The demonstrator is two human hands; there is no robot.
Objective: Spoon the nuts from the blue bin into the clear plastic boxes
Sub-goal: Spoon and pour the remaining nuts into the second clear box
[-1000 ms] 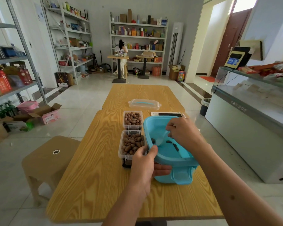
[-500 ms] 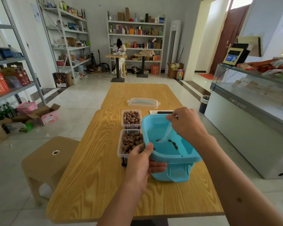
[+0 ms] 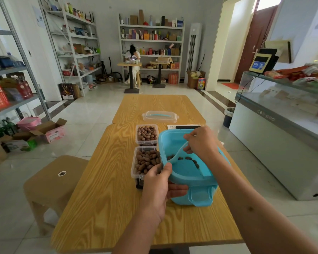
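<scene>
Your right hand (image 3: 200,142) has dipped scoop (image 3: 178,153) lower into tilted blue bin (image 3: 187,173), fingers pinching handle; left hand (image 3: 158,186) grips bin's near rim; few nuts (image 3: 188,158) inside; two filled clear boxes (image 3: 146,163) just left on table (image 3: 106,180).

White shelving (image 3: 151,40) lines grey walls above a pale tiled floor (image 3: 92,114)

Bright, even daylight; strongest from window above door (image 3: 264,4), blown out there. Soft glare on floor tiles (image 3: 92,107) and counter (image 3: 283,99). Shadows faint. Wide-angle bending at edges; shelves (image 3: 17,70) lean. Far shelf items perhaps slightly soft.
</scene>
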